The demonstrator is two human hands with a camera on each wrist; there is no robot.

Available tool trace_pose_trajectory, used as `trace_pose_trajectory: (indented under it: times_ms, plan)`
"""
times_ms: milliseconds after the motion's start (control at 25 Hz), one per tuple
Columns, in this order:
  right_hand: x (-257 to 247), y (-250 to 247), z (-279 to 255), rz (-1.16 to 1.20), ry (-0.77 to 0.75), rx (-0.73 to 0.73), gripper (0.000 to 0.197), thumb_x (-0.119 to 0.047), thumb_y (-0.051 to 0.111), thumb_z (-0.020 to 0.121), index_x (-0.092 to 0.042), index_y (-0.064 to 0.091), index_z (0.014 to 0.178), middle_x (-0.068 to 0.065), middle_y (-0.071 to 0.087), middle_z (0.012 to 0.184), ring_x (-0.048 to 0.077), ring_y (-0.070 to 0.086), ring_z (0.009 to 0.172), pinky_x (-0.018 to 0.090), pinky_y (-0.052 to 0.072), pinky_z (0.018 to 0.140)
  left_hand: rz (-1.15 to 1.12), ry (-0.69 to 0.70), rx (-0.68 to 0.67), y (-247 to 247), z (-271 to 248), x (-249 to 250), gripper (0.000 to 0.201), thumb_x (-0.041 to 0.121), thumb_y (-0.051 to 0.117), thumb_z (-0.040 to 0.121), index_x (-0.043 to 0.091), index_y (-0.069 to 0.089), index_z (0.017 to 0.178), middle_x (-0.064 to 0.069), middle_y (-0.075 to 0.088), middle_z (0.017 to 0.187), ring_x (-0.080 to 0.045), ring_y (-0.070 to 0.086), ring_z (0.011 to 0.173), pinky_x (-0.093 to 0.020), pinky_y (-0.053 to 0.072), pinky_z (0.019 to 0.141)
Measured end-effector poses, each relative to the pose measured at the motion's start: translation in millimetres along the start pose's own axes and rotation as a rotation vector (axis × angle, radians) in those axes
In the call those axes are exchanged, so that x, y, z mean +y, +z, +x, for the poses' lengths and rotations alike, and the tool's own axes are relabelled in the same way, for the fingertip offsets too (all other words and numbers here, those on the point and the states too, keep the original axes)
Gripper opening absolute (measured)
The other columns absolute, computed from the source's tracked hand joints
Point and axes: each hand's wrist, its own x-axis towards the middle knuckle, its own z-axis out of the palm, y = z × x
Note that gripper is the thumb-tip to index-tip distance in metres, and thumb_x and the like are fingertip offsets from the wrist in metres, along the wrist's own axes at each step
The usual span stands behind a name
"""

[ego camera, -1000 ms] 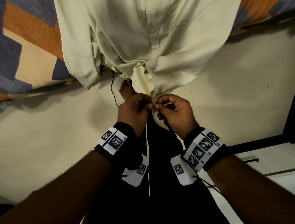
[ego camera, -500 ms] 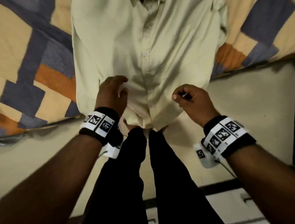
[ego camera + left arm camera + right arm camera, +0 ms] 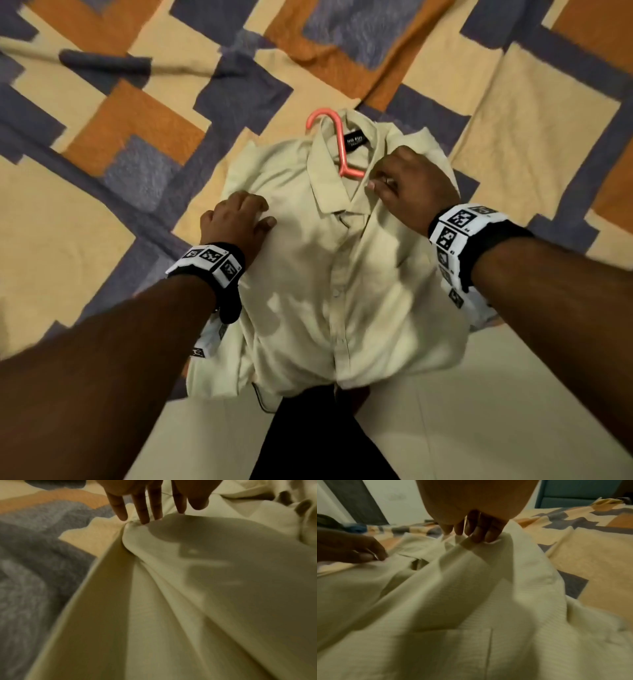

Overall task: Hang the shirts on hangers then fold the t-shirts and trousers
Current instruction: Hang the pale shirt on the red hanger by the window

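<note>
A cream button-up shirt [image 3: 342,291] lies face up on the patterned bedspread [image 3: 120,137], its hem hanging over the bed's edge. A pink hanger [image 3: 337,137] sits inside it, with the hook sticking out past the collar. My left hand [image 3: 236,219] rests on the shirt's left shoulder. Its fingers [image 3: 144,511] are straight, their tips pressing the fabric at the seam, and the thumb is apart from them. My right hand [image 3: 407,192] is at the right side of the collar, where its fingers [image 3: 479,534] pinch a fold of shirt cloth [image 3: 471,615].
The bedspread, with orange, cream and grey-blue blocks, fills the far half. A dark rolled item [image 3: 102,63] lies at the far left. Pale floor [image 3: 496,394] and my legs in black trousers [image 3: 318,435] are close below. A thin cable [image 3: 257,397] hangs by the hem.
Both hands left the shirt's hem and moved up to its shoulders and collar. My view tilted up, so the hanger and collar now show.
</note>
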Motion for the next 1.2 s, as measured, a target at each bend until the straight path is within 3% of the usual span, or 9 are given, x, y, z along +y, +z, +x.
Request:
trace_pose_trajectory:
  times_ms: [160, 360, 520, 600, 680, 800, 920, 1040, 1200]
  plan:
    - [-5.2, 6.0, 26.8, -0.127, 0.175, -0.061, 0.034, -0.041, 0.061, 0.089, -0.012, 0.06, 0.107, 0.015, 0.052, 0.11, 0.039, 0.055, 0.095, 0.043, 0.045, 0.079, -0.035, -0.093, -0.115, -18.3, 39.6, 3.1, 0.032, 0.038, 0.062, 0.087, 0.022, 0.057, 0.114, -0.008, 0.05, 0.124, -0.034, 0.045, 0.118, -0.046, 0.037, 0.096]
    - [-28.6, 22.7, 49.8, -0.219, 0.257, 0.173, 0.035, -0.045, 0.069, 0.078, -0.021, 0.066, 0.103, 0.01, 0.052, 0.119, 0.036, 0.047, 0.111, 0.046, 0.036, 0.087, -0.178, -0.132, 0.201, -9.5, 50.6, 18.3, 0.058, 0.029, 0.066, 0.076, 0.027, 0.045, 0.13, -0.006, 0.032, 0.145, -0.034, 0.031, 0.132, -0.049, 0.028, 0.102]
    - [-22.2, 16.5, 62.8, -0.264, 0.217, -0.073, 0.022, -0.048, 0.069, 0.077, -0.031, 0.073, 0.09, 0.0, 0.032, 0.15, 0.033, 0.014, 0.141, 0.054, 0.016, 0.107, 0.128, 0.102, 0.016, -20.6, 77.6, 14.7, 0.056, 0.048, 0.061, 0.081, 0.028, 0.046, 0.13, 0.003, 0.031, 0.15, -0.029, 0.01, 0.144, -0.057, 0.01, 0.11]
    - [-18.2, 11.1, 57.6, -0.221, 0.184, -0.159, 0.014, -0.044, 0.068, 0.08, -0.03, 0.072, 0.083, -0.005, 0.017, 0.159, 0.032, -0.001, 0.146, 0.056, 0.008, 0.111, 0.226, 0.225, -0.06, -32.7, 80.2, 9.2, 0.05, 0.046, 0.061, 0.083, 0.023, 0.051, 0.126, 0.002, 0.041, 0.144, -0.024, 0.016, 0.143, -0.052, 0.006, 0.112]
    - [-9.3, -1.2, 54.2, -0.152, 0.175, -0.236, 0.012, -0.038, 0.068, 0.084, -0.026, 0.067, 0.08, -0.005, 0.005, 0.161, 0.031, -0.007, 0.147, 0.055, 0.009, 0.112, 0.178, 0.293, -0.083, -55.0, 76.0, 8.4, 0.045, 0.04, 0.062, 0.085, 0.014, 0.054, 0.12, -0.009, 0.054, 0.132, -0.026, 0.039, 0.132, -0.042, 0.015, 0.111]
    - [-9.5, -53.4, 48.1, 0.1, 0.13, -0.242, 0.016, -0.025, 0.072, 0.083, -0.016, 0.059, 0.079, 0.007, 0.02, 0.157, 0.027, 0.02, 0.145, 0.038, 0.031, 0.107, -0.032, 0.332, -0.095, -103.3, 49.4, 15.2, 0.044, 0.036, 0.066, 0.085, 0.012, 0.056, 0.121, -0.012, 0.064, 0.115, -0.033, 0.057, 0.106, -0.033, 0.035, 0.078]
    - [-40.9, -139.3, 10.1, 0.205, 0.042, -0.238, 0.016, -0.016, 0.075, 0.081, -0.004, 0.065, 0.085, -0.001, 0.059, 0.104, 0.024, 0.056, 0.109, 0.016, 0.039, 0.079, -0.091, 0.411, -0.081, -165.9, -7.8, 32.0, 0.078, 0.076, 0.045, 0.072, 0.021, 0.059, 0.125, -0.005, 0.062, 0.118, -0.029, 0.056, 0.108, -0.037, 0.046, 0.087]
    - [-102.0, -224.1, -62.8, 0.181, 0.058, -0.268, 0.015, -0.026, 0.074, 0.082, -0.02, 0.063, 0.089, -0.003, 0.065, 0.096, 0.019, 0.061, 0.097, 0.031, 0.047, 0.083, -0.033, 0.353, -0.071, -239.3, -93.6, 70.2, 0.105, 0.097, 0.015, 0.056, 0.025, 0.064, 0.116, 0.002, 0.06, 0.119, -0.026, 0.053, 0.111, -0.039, 0.043, 0.092]
    - [-164.2, -291.7, -143.5, 0.203, -0.039, -0.158, 0.015, -0.028, 0.073, 0.082, -0.025, 0.064, 0.093, -0.005, 0.067, 0.097, 0.016, 0.061, 0.096, 0.04, 0.046, 0.089, -0.103, 0.326, 0.044, -290.3, -180.7, 128.3, 0.097, 0.087, 0.031, 0.056, 0.03, 0.05, 0.132, 0.001, 0.055, 0.134, -0.022, 0.048, 0.125, -0.044, 0.03, 0.104]
